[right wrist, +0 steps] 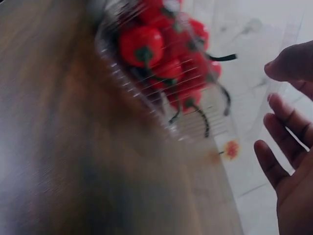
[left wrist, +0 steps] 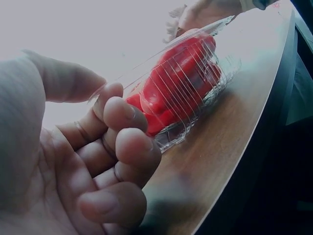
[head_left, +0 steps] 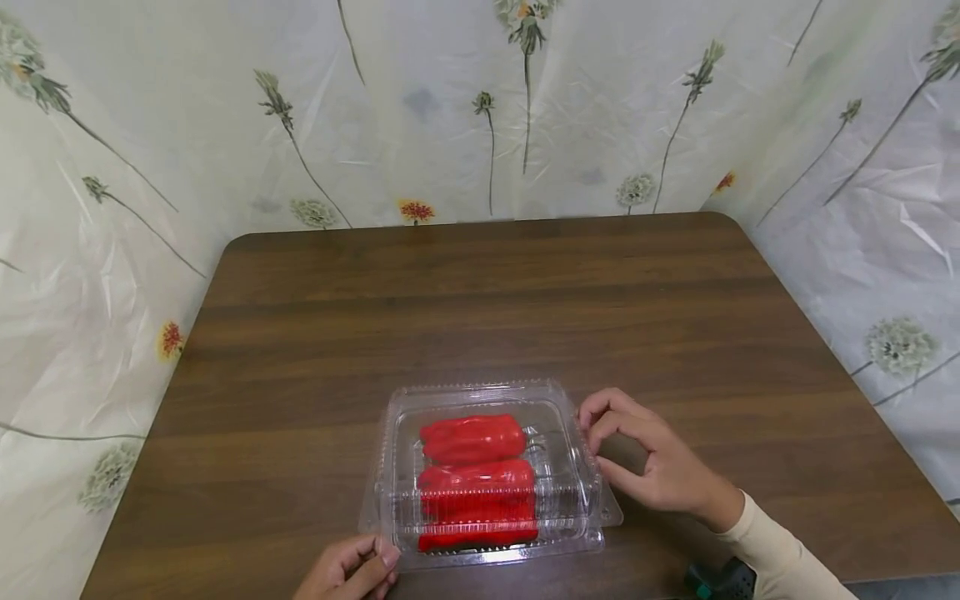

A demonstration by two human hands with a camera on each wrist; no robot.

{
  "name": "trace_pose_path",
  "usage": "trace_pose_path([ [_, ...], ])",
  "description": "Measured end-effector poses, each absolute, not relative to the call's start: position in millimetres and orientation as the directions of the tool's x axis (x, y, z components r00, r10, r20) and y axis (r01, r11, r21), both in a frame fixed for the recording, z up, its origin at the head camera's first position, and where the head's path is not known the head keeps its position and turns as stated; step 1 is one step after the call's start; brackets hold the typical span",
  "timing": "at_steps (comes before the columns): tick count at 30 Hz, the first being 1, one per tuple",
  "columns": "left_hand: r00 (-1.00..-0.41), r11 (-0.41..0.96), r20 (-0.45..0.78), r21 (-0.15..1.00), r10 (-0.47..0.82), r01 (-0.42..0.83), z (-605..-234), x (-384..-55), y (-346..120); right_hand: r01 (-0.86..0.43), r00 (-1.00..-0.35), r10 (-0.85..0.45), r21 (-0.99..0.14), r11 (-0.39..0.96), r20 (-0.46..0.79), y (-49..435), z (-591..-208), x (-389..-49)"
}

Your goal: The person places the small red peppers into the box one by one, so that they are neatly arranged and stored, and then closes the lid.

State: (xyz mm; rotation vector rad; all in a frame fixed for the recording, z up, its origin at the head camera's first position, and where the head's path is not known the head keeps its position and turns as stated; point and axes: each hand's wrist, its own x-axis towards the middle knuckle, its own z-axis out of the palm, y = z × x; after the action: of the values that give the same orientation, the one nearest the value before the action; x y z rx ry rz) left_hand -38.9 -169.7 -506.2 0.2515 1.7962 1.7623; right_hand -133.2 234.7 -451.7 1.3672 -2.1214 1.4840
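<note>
A clear plastic clamshell box (head_left: 555, 417) lies near the front of the table, its lid over several red peppers (head_left: 480, 487). Dark green stems on the peppers (right wrist: 142, 44) show in the right wrist view. At the box's front left corner, my left hand (head_left: 352, 567) pinches the plastic edge between thumb and forefinger; the other fingers (left wrist: 139, 147) curl loosely below. My right hand (head_left: 652, 458) is beside the box's right edge, fingers bent and thumb apart from them. The right wrist view shows nothing between that thumb and fingers (right wrist: 271, 164).
The brown wood table (head_left: 465, 308) has rounded far corners. A pale plastic sheet (head_left: 450, 108) printed with flowers hangs behind it and along both sides. Near the right sleeve, a small black object (head_left: 723, 579) with a green part sits at the front edge.
</note>
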Motion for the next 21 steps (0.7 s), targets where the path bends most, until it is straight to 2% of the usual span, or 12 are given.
trace_pose_path([
  [4, -0.819, 0.033, -0.171, 0.982, 0.548, -0.184, -510, -38, -170, -0.802, -0.543, -0.566, -0.584, 0.128, 0.621, 233, -453, -127],
  [6, -0.817, -0.028, -0.083, 0.992, 0.571, -0.120, -512, -39, -170, -0.812, -0.538, -0.571, -0.563, 0.155, 0.620, 233, -455, -125],
  [9, -0.807, -0.083, -0.025, 0.992, 0.590, -0.092, -514, -41, -171, -0.829, -0.521, -0.579, -0.532, 0.171, 0.627, 232, -457, -123],
  [17, -0.812, -0.031, -0.175, 0.972, 0.557, -0.232, -511, -40, -175, -0.826, -0.540, -0.578, -0.518, 0.224, 0.611, 235, -464, -119],
  [21, -0.818, -0.063, -0.074, 0.989, 0.570, -0.134, -513, -40, -172, -0.818, -0.557, -0.576, -0.514, 0.257, 0.598, 239, -471, -119],
])
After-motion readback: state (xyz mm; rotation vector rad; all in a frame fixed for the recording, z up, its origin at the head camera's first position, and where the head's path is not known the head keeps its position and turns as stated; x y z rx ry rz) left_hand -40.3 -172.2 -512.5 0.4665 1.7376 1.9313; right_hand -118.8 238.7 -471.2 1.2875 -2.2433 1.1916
